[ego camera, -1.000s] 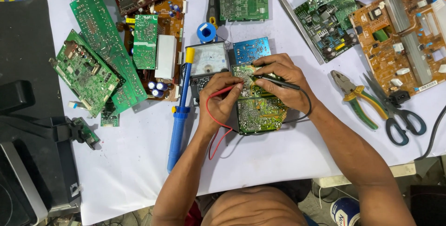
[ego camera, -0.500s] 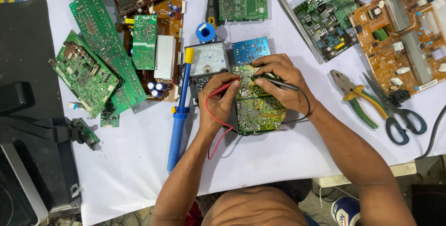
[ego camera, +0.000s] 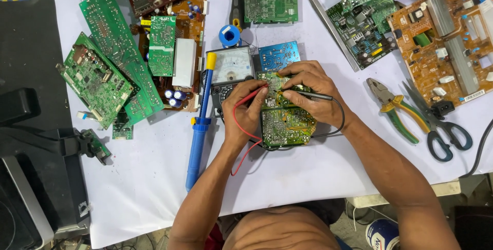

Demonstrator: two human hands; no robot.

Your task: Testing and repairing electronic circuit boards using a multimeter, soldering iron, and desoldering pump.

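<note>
We start at the fingertips: the left hand (ego camera: 246, 109) pinches the red probe (ego camera: 255, 95) between thumb and forefinger, fingers curled tight around it, tip pressed down onto the green circuit board (ego camera: 285, 121). The right hand (ego camera: 310, 93) grips the black probe (ego camera: 308, 95) the same way, fingers closed along its shaft, tip set on the far end of that board close to the red one. The board lies flat on the white table cover (ego camera: 154, 178), in the middle of the scene, partly under both hands. A red lead (ego camera: 239, 127) loops out under the left wrist, and a black lead (ego camera: 339, 119) curves around the right side of the board. Just beyond the hands we see the analog multimeter (ego camera: 231, 68) with its pale dial, and a small blue board (ego camera: 279, 55) right beside it. To the left a blue desoldering pump (ego camera: 197, 137) lies lengthways, touching the meter's edge. Farther left sit several green boards (ego camera: 113, 60) stacked over a brown one. Off to the right rest yellow-and-green pliers (ego camera: 395, 109), then black scissors (ego camera: 441, 124), near a large orange-brown board (ego camera: 447, 39).
</note>
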